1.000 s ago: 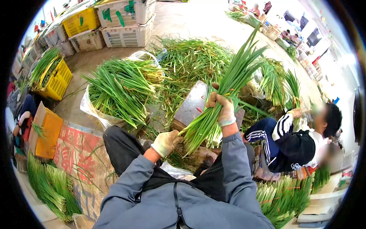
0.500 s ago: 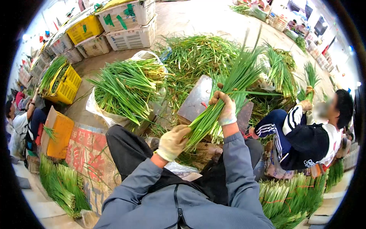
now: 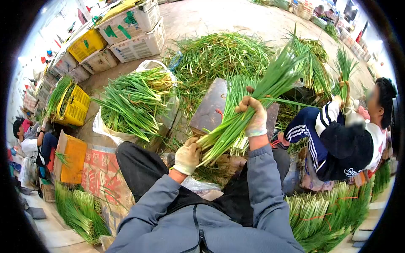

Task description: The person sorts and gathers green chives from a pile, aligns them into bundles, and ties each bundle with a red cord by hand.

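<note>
A bunch of garlic chives [image 3: 274, 86] slants up and to the right in front of me. My right hand [image 3: 254, 117], in a pale soiled glove, is wrapped round its middle. At the lower stalk ends, my gloved left hand [image 3: 187, 156] has its fingers closed on the stalks. Under the bunch stands a dark flat board [image 3: 206, 107], with more chives [image 3: 237, 95] lying across it. A bit of red tie [image 3: 219, 113] shows on the board. Some stalks are hidden behind my right hand and wrist.
A heap of loose chives [image 3: 223, 52] lies beyond the board, and a filled white sack [image 3: 101, 126] stands left. Tied bunches [image 3: 325, 211] stand at lower right. A co-worker [image 3: 346, 139] sits at right holding chives. Stacked crates [image 3: 139, 42] stand at upper left.
My left hand has shifted slightly left and turned at the stalk ends. My right hand keeps its grip while the leafy tops swing a little right. The whole view has moved slightly.
</note>
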Tool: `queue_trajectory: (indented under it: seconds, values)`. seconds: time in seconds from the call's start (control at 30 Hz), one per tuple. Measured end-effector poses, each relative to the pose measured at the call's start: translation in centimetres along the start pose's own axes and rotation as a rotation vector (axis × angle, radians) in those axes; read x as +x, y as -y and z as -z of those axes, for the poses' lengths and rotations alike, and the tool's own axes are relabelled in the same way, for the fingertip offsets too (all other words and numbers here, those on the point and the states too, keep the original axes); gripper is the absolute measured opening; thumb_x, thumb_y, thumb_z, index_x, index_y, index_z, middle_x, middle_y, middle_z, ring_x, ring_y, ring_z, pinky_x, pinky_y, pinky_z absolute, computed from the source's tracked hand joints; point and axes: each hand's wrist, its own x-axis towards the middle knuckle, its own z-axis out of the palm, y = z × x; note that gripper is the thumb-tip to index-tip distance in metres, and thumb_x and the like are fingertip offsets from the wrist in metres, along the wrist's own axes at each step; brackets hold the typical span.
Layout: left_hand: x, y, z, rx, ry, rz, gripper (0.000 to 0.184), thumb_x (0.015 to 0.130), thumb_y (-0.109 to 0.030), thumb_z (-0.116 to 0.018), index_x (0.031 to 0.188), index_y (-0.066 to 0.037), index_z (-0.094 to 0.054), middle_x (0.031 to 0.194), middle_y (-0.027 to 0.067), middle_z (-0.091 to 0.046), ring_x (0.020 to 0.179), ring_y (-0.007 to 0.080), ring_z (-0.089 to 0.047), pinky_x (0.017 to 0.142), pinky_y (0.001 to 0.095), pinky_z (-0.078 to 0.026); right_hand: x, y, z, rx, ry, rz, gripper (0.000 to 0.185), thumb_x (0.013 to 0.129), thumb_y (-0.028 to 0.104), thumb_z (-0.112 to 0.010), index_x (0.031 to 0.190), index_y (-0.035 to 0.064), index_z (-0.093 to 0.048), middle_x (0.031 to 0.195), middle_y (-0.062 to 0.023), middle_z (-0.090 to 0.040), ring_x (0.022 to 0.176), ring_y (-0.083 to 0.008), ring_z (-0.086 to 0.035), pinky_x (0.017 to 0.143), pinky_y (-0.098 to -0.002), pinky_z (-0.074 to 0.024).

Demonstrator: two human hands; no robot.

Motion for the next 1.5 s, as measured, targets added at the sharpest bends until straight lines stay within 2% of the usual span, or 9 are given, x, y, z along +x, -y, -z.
queue_trajectory:
  seconds: [0.13, 0.33, 0.57, 0.77, 0.87, 1.07, 1.13, 1.27, 1.5]
  values:
    - [-0.1, 2.0, 1.3, 0.481, 1.068, 0.468, 0.051, 0.084, -0.009, -0.064, 0.135, -0.009, -0.061, 0.149, 0.0212, -0.046, 0.127, 0.0357, -0.057, 0.108, 0.0398, -0.046, 0.6, 2.6, 2.0, 0.321, 0.228, -0.094, 0.05, 0.092, 0.015, -0.063, 0.139, 0.0045, -0.048, 0.09, -0.0044, -0.056, 0.072, -0.0152, -0.05, 0.071, -0.0362, -0.0465]
    - [3.8, -2.1, 5.8, -0.784, 0.162, 0.321, 0.05, 0.096, -0.023, -0.066, 0.141, -0.006, -0.053, 0.127, 0.0128, -0.064, 0.097, 0.0152, -0.065, 0.075, 0.0309, -0.056, 0.0, 2.5, 1.6, 0.284, 0.205, -0.14, 0.05, 0.092, 0.015, -0.062, 0.139, 0.0048, -0.048, 0.086, -0.0037, -0.053, 0.071, -0.015, -0.048, 0.068, -0.034, -0.0441]
    - [3.4, -2.3, 2.4, -0.617, 0.3, 0.139, 0.017, 0.097, -0.015, -0.063, 0.098, 0.001, -0.069, 0.086, 0.0106, -0.068, 0.079, 0.0197, -0.064, 0.075, 0.0314, -0.051, 0.2, 2.3, 2.1, 0.266, 0.152, -0.134, 0.05, 0.092, 0.015, -0.06, 0.139, 0.0042, -0.047, 0.086, -0.0035, -0.052, 0.07, -0.0154, -0.047, 0.067, -0.0352, -0.0434]
    - [-3.5, 5.1, -0.5, 0.193, 1.021, 0.307, 0.053, 0.088, -0.02, -0.066, 0.141, -0.013, -0.057, 0.142, 0.0198, -0.056, 0.132, 0.0358, -0.052, 0.113, 0.0388, -0.041, 1.0, 4.1, 3.1, 0.282, 0.092, -0.018, 0.045, 0.094, 0.015, -0.055, 0.137, 0.0047, -0.048, 0.085, -0.0039, -0.055, 0.067, -0.0161, -0.05, 0.067, -0.0364, -0.0445]
    - [-1.0, 1.7, 1.7, -0.452, 0.443, 0.288, 0.084, 0.082, -0.016, -0.077, 0.154, -0.008, -0.035, 0.15, 0.0188, -0.049, 0.137, 0.0279, -0.049, 0.111, 0.0338, -0.042, 0.6, 2.4, 2.2, 0.138, 0.005, 0.017, 0.041, 0.096, 0.016, -0.055, 0.136, 0.0062, -0.05, 0.087, -0.0038, -0.059, 0.069, -0.016, -0.054, 0.069, -0.038, -0.0491]
    - [1.0, 1.1, -1.0, -1.832, 0.678, 0.801, 0.076, 0.082, -0.019, -0.081, 0.145, -0.003, -0.043, 0.137, 0.0129, -0.057, 0.122, 0.0212, -0.057, 0.104, 0.0336, -0.048, 2.4, -0.3, 2.3, 0.344, -0.021, -0.039, 0.035, 0.095, 0.014, -0.058, 0.128, 0.0051, -0.057, 0.086, -0.0025, -0.059, 0.071, -0.0154, -0.054, 0.07, -0.0352, -0.0478]
    - [-0.6, -1.6, -0.3, -1.427, 0.436, 0.279, 0.051, 0.092, -0.024, -0.072, 0.135, -0.004, -0.052, 0.104, 0.01, -0.062, 0.082, 0.0213, -0.061, 0.075, 0.0345, -0.052, 2.6, -0.5, 3.0, 0.349, -0.023, -0.055, 0.033, 0.095, 0.014, -0.057, 0.127, 0.0048, -0.057, 0.085, -0.0028, -0.058, 0.07, -0.0156, -0.054, 0.07, -0.0354, -0.0477]
    - [-2.3, -1.9, 0.4, -1.865, 0.523, 0.71, 0.037, 0.092, -0.025, -0.072, 0.119, -0.003, -0.059, 0.079, 0.005, -0.06, 0.059, 0.0136, -0.05, 0.057, 0.0291, -0.042, 2.4, 0.1, 2.8, 0.348, -0.097, -0.01, 0.034, 0.094, 0.015, -0.058, 0.127, 0.007, -0.056, 0.083, -0.0029, -0.057, 0.064, -0.0153, -0.052, 0.067, -0.0375, -0.0488]
    - [-5.1, 1.6, 0.5, -0.412, 0.798, 0.49, 0.027, 0.092, -0.016, -0.068, 0.113, 0.0, -0.068, 0.094, 0.0109, -0.074, 0.083, 0.0193, -0.069, 0.076, 0.0331, -0.054, 2.7, 2.2, 3.3, 0.502, 0.06, -0.005, 0.034, 0.094, 0.014, -0.057, 0.128, 0.0077, -0.056, 0.083, -0.0035, -0.058, 0.065, -0.0153, -0.051, 0.066, -0.0358, -0.0461]
